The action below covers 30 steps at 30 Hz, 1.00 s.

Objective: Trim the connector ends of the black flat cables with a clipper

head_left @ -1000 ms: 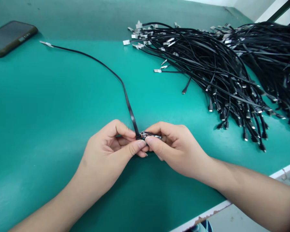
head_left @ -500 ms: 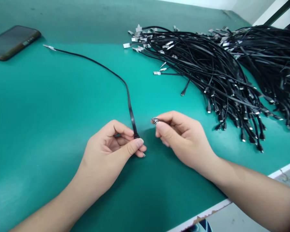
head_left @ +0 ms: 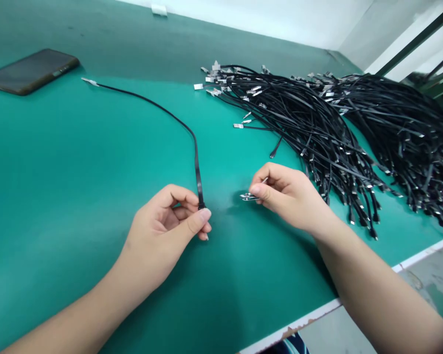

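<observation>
My left hand (head_left: 175,228) pinches one end of a flat black USB cable (head_left: 196,157) between thumb and fingers; the connector at that end is mostly hidden by the thumb. From there the cable curves up and left across the green table to its silver plug, which lies by the phone. Off to the right, my right hand (head_left: 284,194) is closed on a small silver nail clipper (head_left: 248,197). The clipper's jaw end points left towards the cable end, apart from it, and its lever sticks up past the fingers.
A large bundle of black cables (head_left: 299,113) with silver plugs lies at the right, with a second heap (head_left: 409,132) behind it. A dark phone (head_left: 31,71) rests at the far left. The green table's white front edge (head_left: 310,317) runs along the lower right.
My right hand has moved right, away from the cable end, and the clipper in it now shows more fully. My left hand keeps its pinch on the cable. The view has tilted up slightly.
</observation>
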Motion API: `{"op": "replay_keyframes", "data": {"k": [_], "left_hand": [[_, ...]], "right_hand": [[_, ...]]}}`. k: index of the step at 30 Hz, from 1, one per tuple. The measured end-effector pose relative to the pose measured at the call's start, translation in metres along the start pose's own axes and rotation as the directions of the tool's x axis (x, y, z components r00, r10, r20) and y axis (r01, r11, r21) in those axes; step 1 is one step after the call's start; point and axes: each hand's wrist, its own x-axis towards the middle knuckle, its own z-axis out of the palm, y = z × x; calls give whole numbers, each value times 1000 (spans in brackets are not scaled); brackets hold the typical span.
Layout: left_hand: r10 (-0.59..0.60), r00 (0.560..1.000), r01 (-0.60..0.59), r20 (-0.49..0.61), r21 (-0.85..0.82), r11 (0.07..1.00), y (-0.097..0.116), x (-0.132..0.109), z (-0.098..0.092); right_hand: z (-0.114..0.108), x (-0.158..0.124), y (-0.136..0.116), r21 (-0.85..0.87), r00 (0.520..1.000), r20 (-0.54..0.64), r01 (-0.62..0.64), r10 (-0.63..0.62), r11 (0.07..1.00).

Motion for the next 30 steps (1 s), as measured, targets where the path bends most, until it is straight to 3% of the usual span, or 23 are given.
{"op": "replay_keyframes", "data": {"k": [6, 8, 11, 13, 16, 19, 24, 27, 30], "left_hand": [[12, 1000, -12, 15, 14, 1000, -2, -2, -4], [10, 1000, -10, 18, 23, 1000, -2, -2, -4], [2, 1000, -2, 14, 36, 999, -1, -2, -3], [-5, 1000, 4, 15, 45, 999, 0, -1, -2], [-13, 1000, 11, 24, 52, 999, 1, -1, -1], [-12, 999, 10, 43, 47, 999, 1, 0, -3], [-15, 996, 11, 93, 38, 999, -1, 1, -6], [-13, 995, 11, 101, 19, 1000, -4, 0, -7], [-16, 996, 16, 90, -5, 1000, -6, -1, -7]], "right_hand": [[-4, 5, 1, -35, 984, 131, -120, 124, 992], [0, 5, 0, -175, 988, 142, -29, 54, 984], [2, 2, -2, -363, 994, 61, 107, -91, 926], [0, 0, -4, -258, 995, -56, 66, -83, 964], [-3, -1, -8, 101, 992, -121, -32, 44, 994], [-1, 0, -9, 349, 995, -19, -90, 103, 933], [11, -2, -10, 615, 985, 108, -174, 136, 769], [14, -4, -11, 695, 970, 194, -240, 144, 678], [13, -5, -11, 698, 960, 244, -272, 137, 662]]}}
